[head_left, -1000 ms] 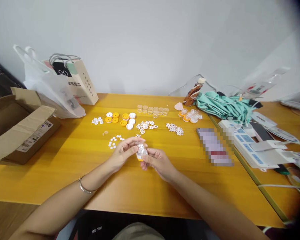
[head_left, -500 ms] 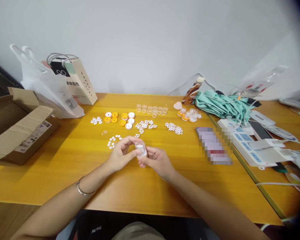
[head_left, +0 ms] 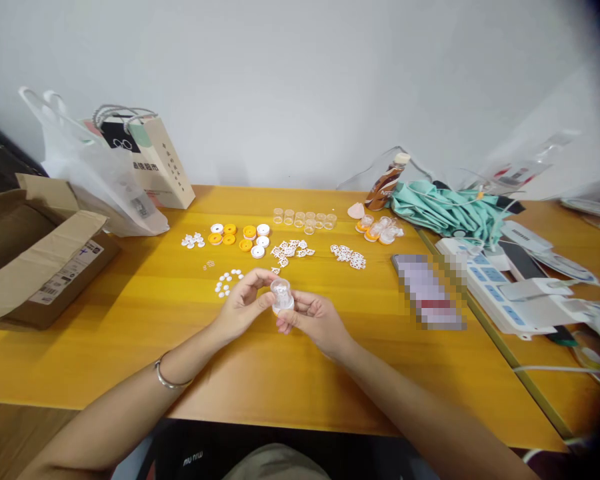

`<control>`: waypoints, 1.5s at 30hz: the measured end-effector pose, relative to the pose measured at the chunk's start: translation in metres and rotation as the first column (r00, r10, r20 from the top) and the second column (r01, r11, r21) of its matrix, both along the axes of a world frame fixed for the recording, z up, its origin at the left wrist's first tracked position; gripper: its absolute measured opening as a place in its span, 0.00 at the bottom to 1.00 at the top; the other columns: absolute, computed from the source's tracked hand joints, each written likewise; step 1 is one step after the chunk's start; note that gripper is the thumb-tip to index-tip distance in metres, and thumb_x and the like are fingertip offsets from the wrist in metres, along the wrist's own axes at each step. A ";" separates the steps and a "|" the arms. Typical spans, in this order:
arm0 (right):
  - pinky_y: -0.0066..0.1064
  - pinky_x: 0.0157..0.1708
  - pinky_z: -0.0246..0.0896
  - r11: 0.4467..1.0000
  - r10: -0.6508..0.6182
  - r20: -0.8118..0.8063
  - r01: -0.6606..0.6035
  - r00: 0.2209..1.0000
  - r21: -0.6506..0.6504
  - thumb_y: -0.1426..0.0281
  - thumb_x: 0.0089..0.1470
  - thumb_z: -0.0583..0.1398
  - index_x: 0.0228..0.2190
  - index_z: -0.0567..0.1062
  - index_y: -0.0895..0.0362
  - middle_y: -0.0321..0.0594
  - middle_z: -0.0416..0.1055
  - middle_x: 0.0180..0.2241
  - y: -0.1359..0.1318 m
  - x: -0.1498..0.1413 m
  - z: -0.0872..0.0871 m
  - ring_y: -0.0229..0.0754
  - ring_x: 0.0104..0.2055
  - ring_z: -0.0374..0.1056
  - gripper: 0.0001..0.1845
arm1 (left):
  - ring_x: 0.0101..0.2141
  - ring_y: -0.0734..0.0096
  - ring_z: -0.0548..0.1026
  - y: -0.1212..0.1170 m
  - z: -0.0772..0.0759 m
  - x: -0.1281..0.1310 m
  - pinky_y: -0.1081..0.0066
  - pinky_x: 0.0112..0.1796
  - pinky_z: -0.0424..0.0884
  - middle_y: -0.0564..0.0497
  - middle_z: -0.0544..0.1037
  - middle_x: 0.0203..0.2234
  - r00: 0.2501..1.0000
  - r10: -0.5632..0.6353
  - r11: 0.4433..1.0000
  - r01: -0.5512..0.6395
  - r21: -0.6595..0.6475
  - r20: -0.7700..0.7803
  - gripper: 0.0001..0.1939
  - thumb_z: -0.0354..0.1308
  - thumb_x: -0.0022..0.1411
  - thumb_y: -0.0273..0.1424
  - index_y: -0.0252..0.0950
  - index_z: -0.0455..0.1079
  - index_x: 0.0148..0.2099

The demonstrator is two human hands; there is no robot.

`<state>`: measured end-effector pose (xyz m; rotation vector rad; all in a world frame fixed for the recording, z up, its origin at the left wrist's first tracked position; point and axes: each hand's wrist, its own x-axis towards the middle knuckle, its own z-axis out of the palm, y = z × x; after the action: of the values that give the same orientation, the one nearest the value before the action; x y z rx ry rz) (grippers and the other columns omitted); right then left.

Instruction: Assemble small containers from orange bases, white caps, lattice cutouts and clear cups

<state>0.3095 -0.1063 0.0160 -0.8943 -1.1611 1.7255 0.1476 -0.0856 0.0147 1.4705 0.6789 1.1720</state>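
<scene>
Both my hands meet above the middle of the yellow table [head_left: 130, 313], pinched on one small clear plastic cup [head_left: 281, 295] with a white piece inside. My left hand [head_left: 244, 305] grips it from the left with curled fingers; a bracelet sits on that wrist. My right hand [head_left: 314, 320] holds it from the right and below. Just beyond the hands lie small white discs [head_left: 229, 281], white cut-out pieces [head_left: 291, 251] and a second heap of them [head_left: 349, 257]. Orange and white caps [head_left: 241, 237] and a row of clear cups [head_left: 304, 219] lie farther back.
An open cardboard box [head_left: 35, 253] stands at the left edge, with a plastic bag [head_left: 97, 180] and a paper bag [head_left: 157, 163] behind it. To the right lie finished orange-based cups [head_left: 379, 229], a bottle [head_left: 386, 183], teal cloth [head_left: 447, 210], a power strip [head_left: 500, 293] and cables.
The cup has turned in my fingers: its orange base showed a second ago and is now hidden. Both hands stay in the same spot, slightly raised.
</scene>
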 end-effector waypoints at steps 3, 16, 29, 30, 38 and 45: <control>0.24 0.23 0.62 0.997 0.041 -0.072 -0.046 0.997 -0.060 0.64 0.40 0.67 0.28 0.76 0.60 0.35 0.74 0.21 0.002 0.003 0.001 0.32 0.21 0.68 0.13 | 0.46 0.63 0.69 0.003 0.004 -0.007 0.67 0.46 0.64 0.44 0.72 0.46 0.991 -0.125 0.992 0.126 -0.023 0.048 0.20 0.52 0.62 0.38 0.38 0.62 0.55; 0.24 0.24 0.63 0.999 0.031 -0.018 -0.031 0.999 -0.034 0.65 0.40 0.67 0.28 0.75 0.59 0.33 0.73 0.21 -0.002 0.000 0.002 0.32 0.21 0.68 0.12 | 0.38 0.69 0.75 0.004 0.003 -0.004 0.71 0.39 0.70 0.46 0.77 0.36 0.999 0.030 0.997 -0.033 0.065 0.038 0.11 0.61 0.55 0.27 0.35 0.72 0.42; 0.24 0.23 0.63 0.993 0.025 -0.057 -0.031 0.998 -0.113 0.61 0.40 0.66 0.27 0.75 0.59 0.35 0.73 0.20 0.000 -0.002 -0.005 0.31 0.20 0.68 0.15 | 0.41 0.68 0.73 0.002 0.002 -0.001 0.70 0.42 0.68 0.46 0.75 0.38 0.996 0.053 0.994 -0.046 -0.097 0.070 0.09 0.56 0.59 0.33 0.35 0.69 0.41; 0.23 0.23 0.62 0.991 0.036 -0.072 -0.045 0.997 -0.128 0.61 0.40 0.66 0.27 0.75 0.59 0.35 0.73 0.20 0.001 -0.001 -0.005 0.31 0.20 0.68 0.15 | 0.43 0.67 0.72 0.003 0.005 -0.003 0.69 0.43 0.67 0.45 0.74 0.42 0.997 -0.007 0.992 0.016 -0.123 0.073 0.12 0.55 0.60 0.34 0.36 0.68 0.45; 0.27 0.27 0.65 1.000 0.007 -0.009 -0.007 1.000 -0.014 0.63 0.42 0.65 0.29 0.75 0.58 0.35 0.73 0.22 -0.003 -0.003 -0.005 0.33 0.23 0.69 0.13 | 0.41 0.66 0.75 -0.002 0.005 0.000 0.70 0.40 0.70 0.44 0.77 0.40 1.000 0.020 0.997 -0.019 -0.074 0.021 0.14 0.60 0.55 0.30 0.35 0.71 0.46; 0.28 0.31 0.66 0.997 -0.048 0.022 0.047 0.999 0.060 0.65 0.40 0.66 0.35 0.75 0.56 0.32 0.71 0.26 -0.007 -0.006 -0.003 0.32 0.25 0.66 0.17 | 0.36 0.69 0.75 -0.009 0.005 0.007 0.72 0.40 0.70 0.47 0.77 0.33 0.979 0.202 0.979 -0.202 0.001 0.033 0.14 0.65 0.49 0.30 0.34 0.71 0.40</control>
<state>0.3035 -0.1137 0.0131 -0.9012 -1.1905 1.6381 0.1550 -0.0942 0.0196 1.4075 0.8187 1.3501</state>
